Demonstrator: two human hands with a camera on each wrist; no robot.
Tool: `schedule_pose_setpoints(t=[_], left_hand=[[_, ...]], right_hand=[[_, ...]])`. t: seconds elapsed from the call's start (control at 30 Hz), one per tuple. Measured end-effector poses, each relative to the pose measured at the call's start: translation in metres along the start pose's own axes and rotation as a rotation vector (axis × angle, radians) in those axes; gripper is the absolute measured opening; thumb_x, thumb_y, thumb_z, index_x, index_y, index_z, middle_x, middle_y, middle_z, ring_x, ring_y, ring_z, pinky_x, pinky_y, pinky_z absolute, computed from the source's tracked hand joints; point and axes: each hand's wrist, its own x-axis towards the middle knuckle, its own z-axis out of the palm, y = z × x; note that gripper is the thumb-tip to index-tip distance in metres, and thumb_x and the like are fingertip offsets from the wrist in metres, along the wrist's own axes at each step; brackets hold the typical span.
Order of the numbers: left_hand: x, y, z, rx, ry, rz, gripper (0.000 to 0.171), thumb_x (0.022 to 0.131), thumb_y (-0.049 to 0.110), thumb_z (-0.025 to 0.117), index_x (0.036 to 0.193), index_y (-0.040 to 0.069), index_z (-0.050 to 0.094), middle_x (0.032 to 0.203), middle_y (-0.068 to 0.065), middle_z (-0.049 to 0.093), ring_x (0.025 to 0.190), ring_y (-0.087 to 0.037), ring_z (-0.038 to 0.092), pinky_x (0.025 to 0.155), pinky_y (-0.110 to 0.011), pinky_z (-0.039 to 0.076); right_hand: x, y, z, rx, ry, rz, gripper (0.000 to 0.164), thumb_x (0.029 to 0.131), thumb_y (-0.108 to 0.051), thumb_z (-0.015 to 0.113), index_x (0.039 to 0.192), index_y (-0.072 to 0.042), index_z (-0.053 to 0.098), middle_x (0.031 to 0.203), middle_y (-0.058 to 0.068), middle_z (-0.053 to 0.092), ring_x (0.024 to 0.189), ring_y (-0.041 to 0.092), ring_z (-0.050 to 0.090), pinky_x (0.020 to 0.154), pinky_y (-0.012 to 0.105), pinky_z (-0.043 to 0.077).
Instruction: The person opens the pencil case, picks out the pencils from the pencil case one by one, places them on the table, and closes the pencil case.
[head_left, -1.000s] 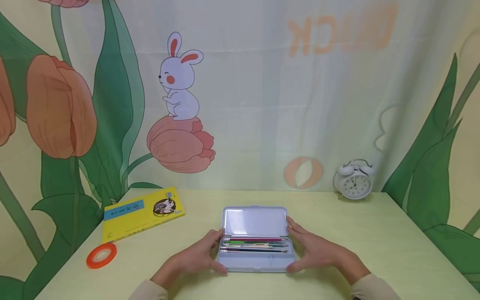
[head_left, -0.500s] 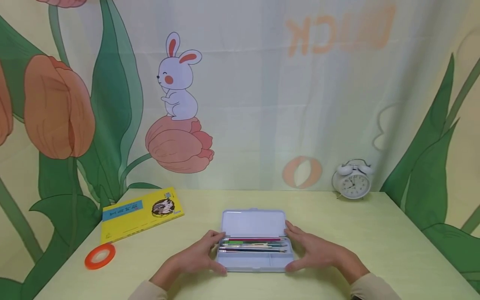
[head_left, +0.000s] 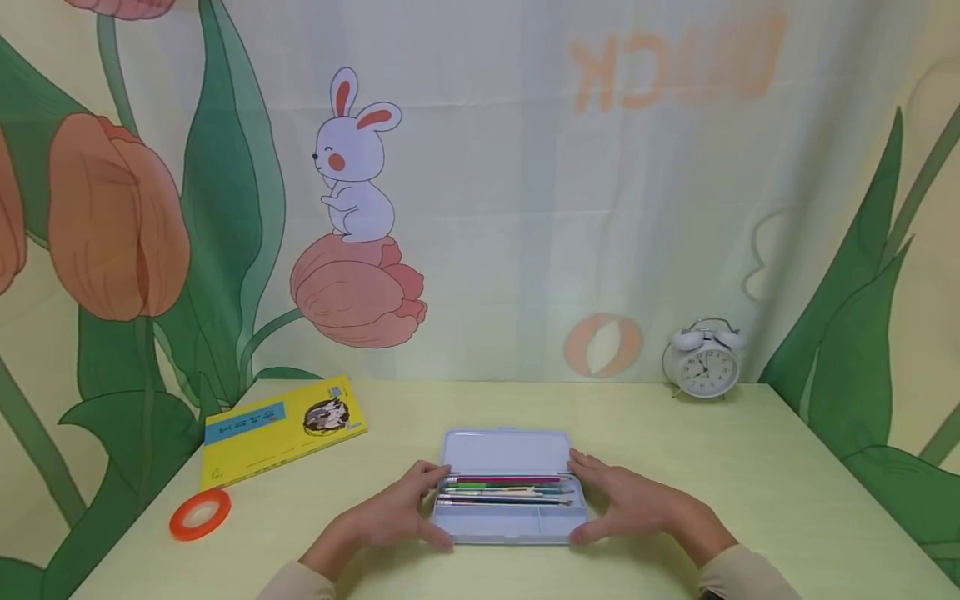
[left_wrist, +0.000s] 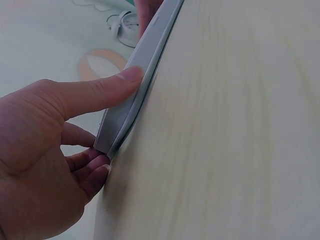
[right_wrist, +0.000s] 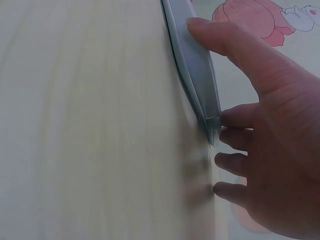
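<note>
A pale blue pencil case (head_left: 487, 523) stands with its lid (head_left: 506, 452) swung back, near the table's front. Several pencils (head_left: 506, 492) lie in its long rear compartment; the front compartments hold nothing. My left hand (head_left: 401, 507) grips the case's left end, thumb at the front corner and fingers along the side. At the opposite end my right hand (head_left: 633, 502) holds it the same way. The left wrist view shows the thumb (left_wrist: 107, 92) pressed on the case's front wall. In the right wrist view, the right thumb (right_wrist: 220, 37) lies on that wall too, with fingers spread behind the corner.
A yellow book (head_left: 285, 432) lies at the back left of the table (head_left: 750, 483), with an orange roll of tape (head_left: 180, 523) in front of it. A white alarm clock (head_left: 705, 367) stands at the back right. Behind hangs a printed curtain (head_left: 487, 208).
The lid of the pencil case has tipped further back, its far edge now lower. Both hands have kept their places at the ends of the case.
</note>
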Motion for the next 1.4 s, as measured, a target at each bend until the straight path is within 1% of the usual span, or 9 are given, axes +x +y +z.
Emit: schedule_pose_setpoints(t=[0.17,0.47,0.6,0.73,0.87,0.93,1.07,1.2,1.4], left_hand=[[0.0,0.001,0.0,-0.009,-0.003,-0.022,0.103,0.073,0.031,0.091,0.153,0.0,0.035,0.136,-0.006,0.038,0.132,-0.034,0.038,0.114,-0.057,0.029],[-0.001,0.0,0.001,-0.02,-0.005,-0.012,0.1,0.073,0.029,0.091,0.153,0.004,0.037,0.134,-0.005,0.039,0.13,-0.032,0.038,0.114,-0.057,0.028],[0.0,0.002,0.0,-0.015,-0.001,-0.012,0.098,0.074,0.03,0.09,0.153,0.007,0.037,0.134,-0.005,0.039,0.131,-0.032,0.038,0.115,-0.056,0.027],[0.0,0.005,-0.001,0.003,0.014,0.015,0.099,0.073,0.028,0.09,0.153,0.006,0.036,0.136,-0.007,0.039,0.132,-0.032,0.038,0.115,-0.057,0.026],[-0.002,0.003,0.0,0.014,0.024,0.035,0.099,0.073,0.026,0.091,0.153,0.004,0.036,0.134,-0.009,0.04,0.13,-0.033,0.04,0.115,-0.057,0.027],[-0.003,0.001,0.0,0.013,0.024,0.037,0.099,0.073,0.026,0.091,0.153,0.003,0.036,0.133,-0.009,0.04,0.129,-0.033,0.04,0.115,-0.057,0.026],[-0.004,0.0,0.001,0.004,0.023,0.023,0.099,0.072,0.026,0.091,0.153,0.004,0.037,0.134,-0.009,0.04,0.129,-0.033,0.039,0.115,-0.057,0.026],[-0.002,-0.001,0.0,0.014,0.022,0.031,0.099,0.073,0.027,0.091,0.153,0.004,0.036,0.134,-0.009,0.04,0.13,-0.033,0.039,0.115,-0.057,0.027],[0.002,0.001,0.0,0.016,0.013,0.026,0.1,0.073,0.028,0.091,0.153,0.003,0.035,0.133,-0.009,0.04,0.129,-0.032,0.04,0.115,-0.056,0.028]], right_hand=[[0.0,-0.001,-0.002,-0.004,0.0,0.002,0.108,0.078,-0.059,0.078,0.151,0.007,0.034,0.16,0.023,0.025,0.144,0.044,0.027,0.113,0.062,0.026],[-0.002,-0.004,-0.003,0.004,-0.002,-0.002,0.109,0.076,-0.06,0.078,0.15,0.007,0.036,0.161,0.022,0.023,0.145,0.039,0.028,0.114,0.058,0.028],[-0.002,-0.006,-0.009,0.002,0.022,-0.001,0.104,0.079,-0.061,0.076,0.15,0.006,0.038,0.16,0.022,0.026,0.145,0.037,0.028,0.114,0.056,0.028],[0.002,-0.01,-0.014,-0.009,0.094,-0.059,0.088,0.087,-0.057,0.07,0.145,0.005,0.047,0.156,0.021,0.035,0.142,0.038,0.034,0.112,0.057,0.032],[0.009,-0.02,-0.013,0.004,0.168,-0.168,0.062,0.092,-0.038,0.072,0.134,0.006,0.059,0.144,0.019,0.053,0.133,0.036,0.049,0.107,0.053,0.041],[0.013,-0.027,-0.012,0.028,0.185,-0.201,0.049,0.092,-0.027,0.074,0.127,0.005,0.065,0.134,0.017,0.061,0.124,0.032,0.058,0.103,0.047,0.047],[0.022,-0.043,-0.007,0.071,0.169,-0.247,0.026,0.088,-0.009,0.076,0.112,0.001,0.074,0.109,0.01,0.073,0.097,0.018,0.069,0.085,0.035,0.057],[0.033,-0.057,-0.003,0.069,0.145,-0.291,0.015,0.085,0.0,0.076,0.1,-0.001,0.078,0.092,0.006,0.075,0.078,0.004,0.064,0.069,0.023,0.056],[0.048,-0.062,0.003,-0.008,0.186,-0.314,0.011,0.084,0.005,0.075,0.093,-0.001,0.079,0.088,0.005,0.075,0.078,0.005,0.065,0.07,0.019,0.055]])
